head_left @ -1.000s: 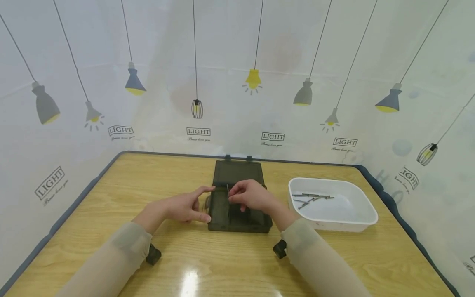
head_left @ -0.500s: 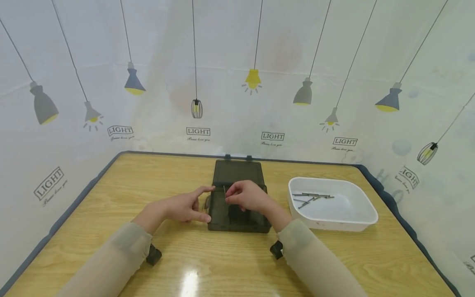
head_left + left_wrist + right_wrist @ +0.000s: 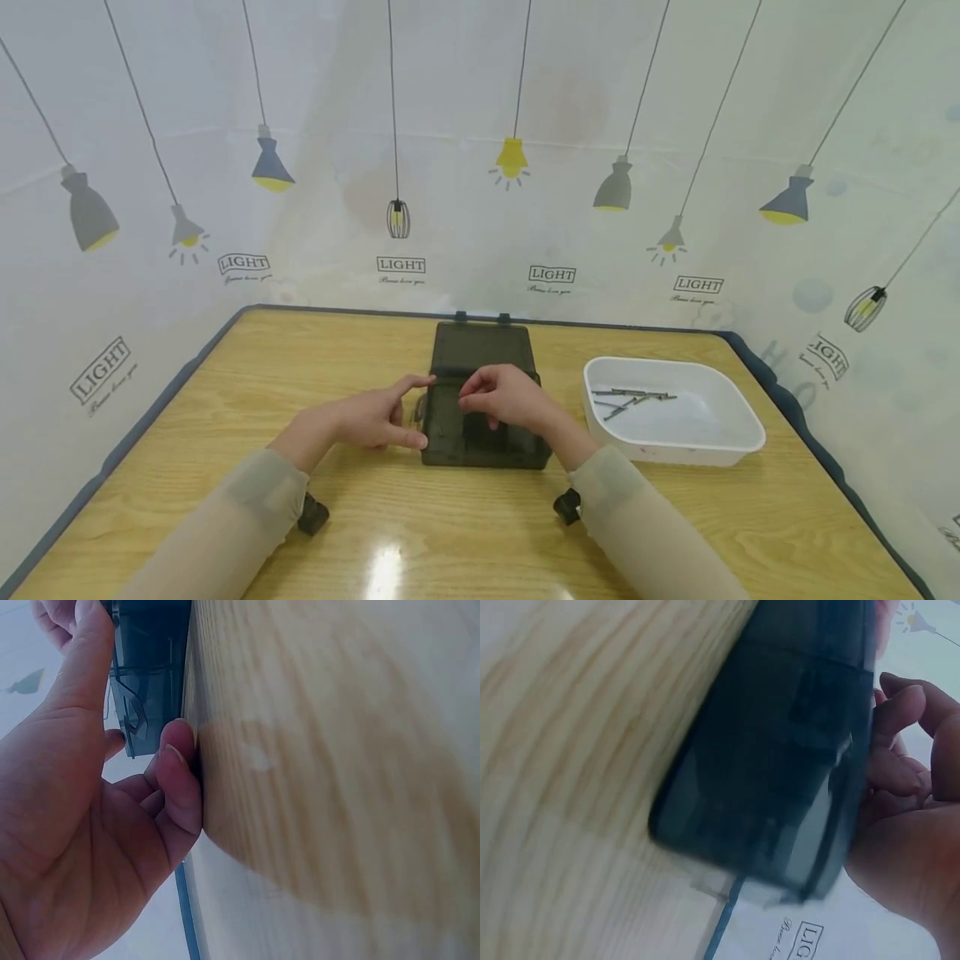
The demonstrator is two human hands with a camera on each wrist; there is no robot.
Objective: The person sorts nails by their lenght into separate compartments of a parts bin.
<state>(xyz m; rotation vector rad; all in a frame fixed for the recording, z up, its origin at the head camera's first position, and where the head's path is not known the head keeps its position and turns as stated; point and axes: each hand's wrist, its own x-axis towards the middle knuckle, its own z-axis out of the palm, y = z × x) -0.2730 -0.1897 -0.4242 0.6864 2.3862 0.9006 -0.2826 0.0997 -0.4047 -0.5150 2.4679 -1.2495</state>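
Observation:
A dark translucent box [image 3: 446,429] stands on the table with its lid [image 3: 482,348] folded back. My left hand [image 3: 367,419] is at the box's left side, thumb and index finger spread to touch its edge; in the left wrist view the other fingers of that hand [image 3: 82,802] bend beside the box [image 3: 150,682]. Over the open box is my right hand [image 3: 510,396], thumb and index finger bent and a little apart, with no nail visible between them. The right wrist view shows this hand [image 3: 915,765] beyond the box wall [image 3: 757,772], which hides part of the fingers.
To the right of the box is a white tray [image 3: 720,454] holding several thin metal nails [image 3: 633,400]. A patterned curtain [image 3: 465,167] rises behind the table [image 3: 337,350]. Dark wrist devices [image 3: 313,515] sit at both sleeves.
The thin nail that stood up from my right fingertips is no longer visible there. My right hand shifted left, then slightly back right, over the box. The left hand has stayed still.

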